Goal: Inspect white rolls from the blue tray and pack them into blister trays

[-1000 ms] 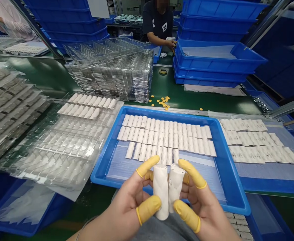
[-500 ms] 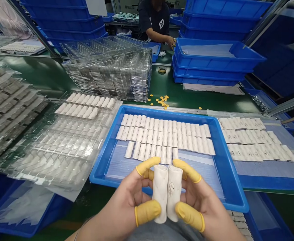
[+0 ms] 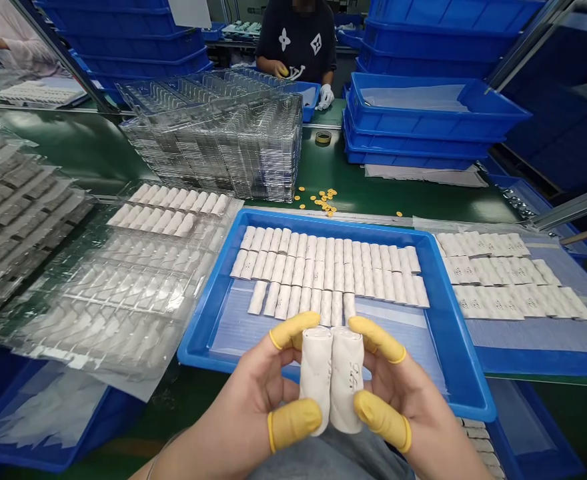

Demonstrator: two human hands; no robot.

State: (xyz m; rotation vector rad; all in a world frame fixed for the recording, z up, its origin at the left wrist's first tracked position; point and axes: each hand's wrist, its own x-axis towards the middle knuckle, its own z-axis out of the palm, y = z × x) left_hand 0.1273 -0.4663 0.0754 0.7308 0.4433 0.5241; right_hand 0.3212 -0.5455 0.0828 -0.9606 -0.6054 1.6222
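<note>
My left hand (image 3: 268, 393) and my right hand (image 3: 398, 393) wear yellow finger cots on thumb and forefinger. The left one grips a white wrapped cylinder (image 3: 316, 380), and the right one grips a matching cylinder (image 3: 346, 383) with dark print on its side. The pair stand side by side, touching, above the near part of a blue tray (image 3: 453, 320). In that tray lie rows of similar white cylinders (image 3: 323, 273), just beyond my fingertips.
Clear blister trays (image 3: 123, 293) holding white cylinders lie to the left, and cylinders on a sheet (image 3: 513, 283) lie to the right. Ahead are stacked clear trays (image 3: 213, 147), scattered yellow discs (image 3: 321, 200), stacked blue crates (image 3: 433, 107) and a co-worker (image 3: 298, 40) in gloves.
The two cylinders have turned in my fingers from tilted, ends showing, to side by side and nearly parallel. The co-worker's hands have moved apart and the view has shifted slightly.
</note>
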